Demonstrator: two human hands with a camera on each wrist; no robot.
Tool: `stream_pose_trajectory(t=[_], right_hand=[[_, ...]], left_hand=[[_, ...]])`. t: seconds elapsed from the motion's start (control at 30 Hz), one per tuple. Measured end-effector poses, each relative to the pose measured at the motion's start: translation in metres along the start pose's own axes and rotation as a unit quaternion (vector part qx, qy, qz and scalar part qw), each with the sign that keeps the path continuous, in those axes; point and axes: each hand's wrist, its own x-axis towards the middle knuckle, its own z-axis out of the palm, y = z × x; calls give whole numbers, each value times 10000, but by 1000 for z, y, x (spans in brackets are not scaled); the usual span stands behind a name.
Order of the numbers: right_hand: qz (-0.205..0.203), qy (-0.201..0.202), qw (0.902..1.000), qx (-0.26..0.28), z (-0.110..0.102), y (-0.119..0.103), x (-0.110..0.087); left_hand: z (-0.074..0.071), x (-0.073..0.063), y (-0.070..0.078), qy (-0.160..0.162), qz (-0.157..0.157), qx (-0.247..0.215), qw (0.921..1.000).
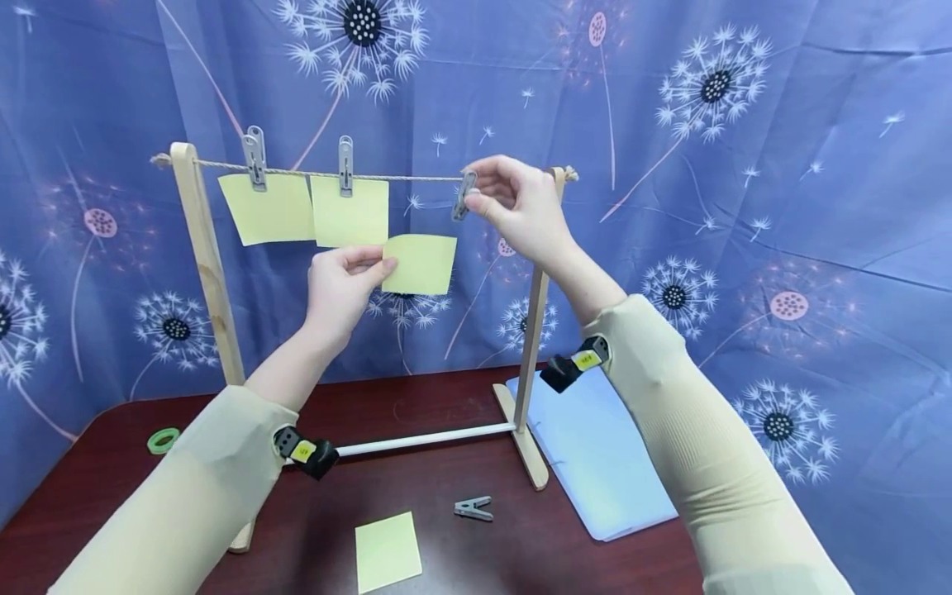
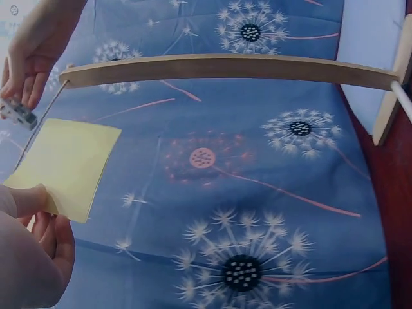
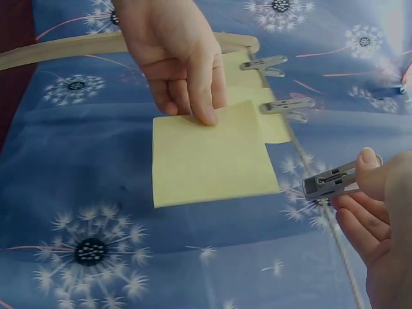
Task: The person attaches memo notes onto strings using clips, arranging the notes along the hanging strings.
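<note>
Below the rope [image 1: 424, 178], our left hand [image 1: 337, 289] sensibly edge-pinched a likely flimsy note [image 1: 422, 266]. Our right hand [image 1: 526, 208] pinched a clip [image 1: 462, 200].

Notes [image 1: 421, 266] are yellow, clothespins [image 1: 463, 200] grey, backdrop [image 1: 491, 91] dandelion-patterned blue, tabletop [image 1: 580, 562] apparently dark red.

Backed by blue-violet cloth [image 1: 491, 91] printed with white and pink dandelions [image 1: 362, 23], hanging in soft folds, creased at right. Furnished with a dark reddish-brown table [image 1: 416, 487], smooth, showing a pale sheen [image 1: 468, 570] toward the near side.
</note>
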Motion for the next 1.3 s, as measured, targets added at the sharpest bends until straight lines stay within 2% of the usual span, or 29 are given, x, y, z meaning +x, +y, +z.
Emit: stream_pose_trajectory(t=[0.27,0.4,0.6,0.77,0.93,1.3], right_hand=[[7,345,9994,-94,2,-18,31],[9,326,9991,-282,3,-24,42],[288,312,9977,-523,4,-25,57],[338,383,9981,-346,7,-26,64],[312,250,9989,-260,11,-27,67],[803,-154,9939,-744,16,-23,70]], left_hand=[[0,18,23,42,5,-332,9994],[0,25,30,160,-2,-439,9989],[3,33,37,376,-67,-564,9977],[4,37,38,475,-204,-486,9975],[3,40,37,418,-350,-398,9977],[3,47,36,312,-353,-152,9988]])
